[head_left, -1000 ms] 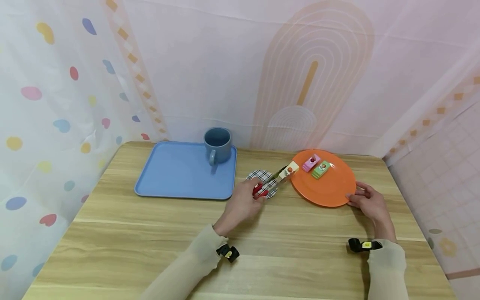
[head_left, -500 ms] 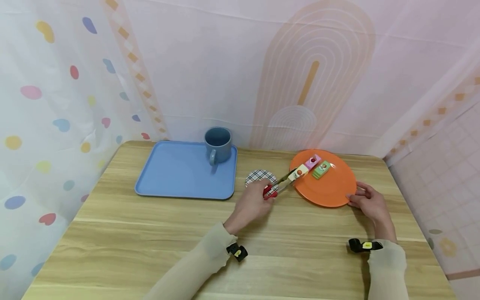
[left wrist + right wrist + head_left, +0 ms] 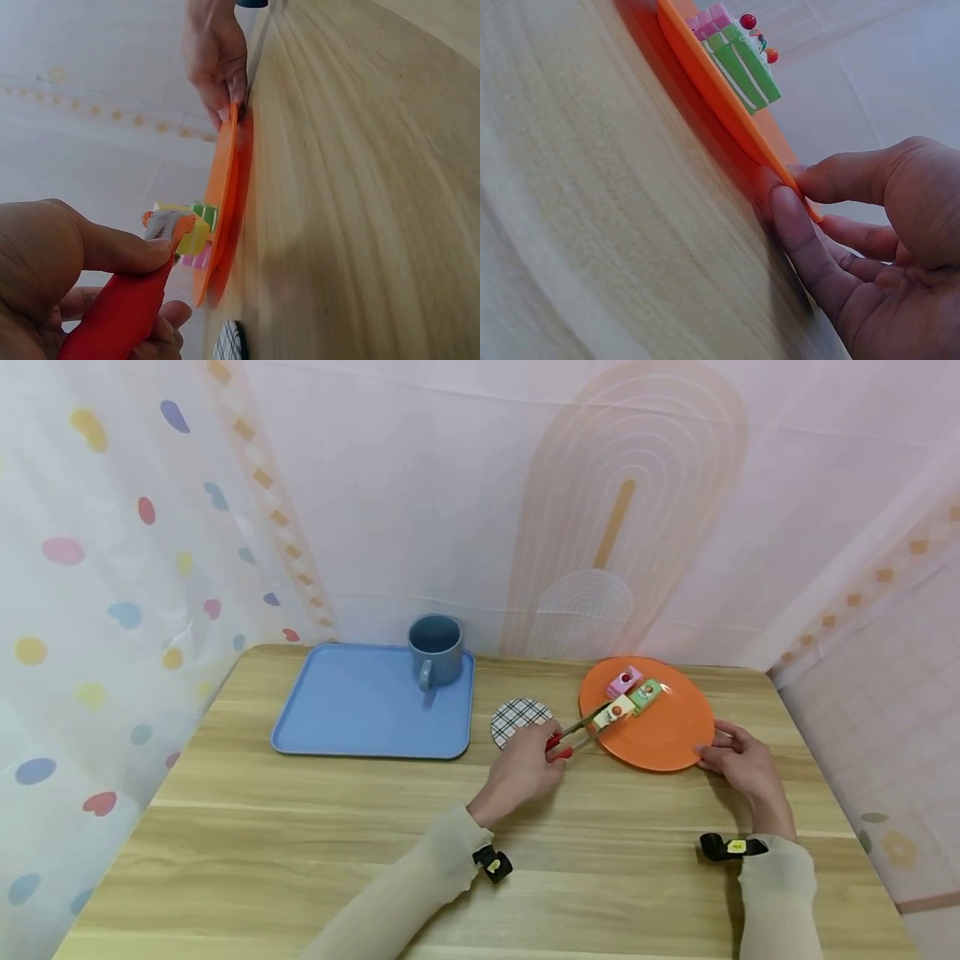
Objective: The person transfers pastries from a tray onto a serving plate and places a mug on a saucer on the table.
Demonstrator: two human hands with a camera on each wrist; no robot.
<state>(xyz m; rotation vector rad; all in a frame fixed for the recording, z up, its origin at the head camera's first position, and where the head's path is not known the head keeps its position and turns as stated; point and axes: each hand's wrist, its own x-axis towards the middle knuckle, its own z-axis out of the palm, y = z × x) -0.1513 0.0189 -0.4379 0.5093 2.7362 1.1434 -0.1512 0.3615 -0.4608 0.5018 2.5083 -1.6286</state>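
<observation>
My left hand (image 3: pixel 522 768) grips red-handled tongs (image 3: pixel 124 311) over the left side of an orange plate (image 3: pixel 671 745). A cream-yellow toy cake slice (image 3: pixel 614 713) with a small orange ball on top sits between the tong tips. Whether its underside touches the plate I cannot tell. Close behind it on the plate lie a pink cake slice (image 3: pixel 623 682) and a green cake slice (image 3: pixel 742 71), the pink one topped with a red ball. My right hand (image 3: pixel 744 768) pinches the plate's right rim between thumb and fingers, as the right wrist view shows.
On the left lies a blue tray (image 3: pixel 360 710), with a blue-grey mug (image 3: pixel 437 652) standing at its back right corner. A round checked coaster (image 3: pixel 517 718) lies between tray and plate, partly behind my left hand. Patterned curtain (image 3: pixel 420 510) borders the wooden table (image 3: pixel 315 860).
My left hand has moved right with the tongs, bringing the cream-yellow cake slice from the plate's left edge to just in front of the pink and green slices. My right hand keeps its hold.
</observation>
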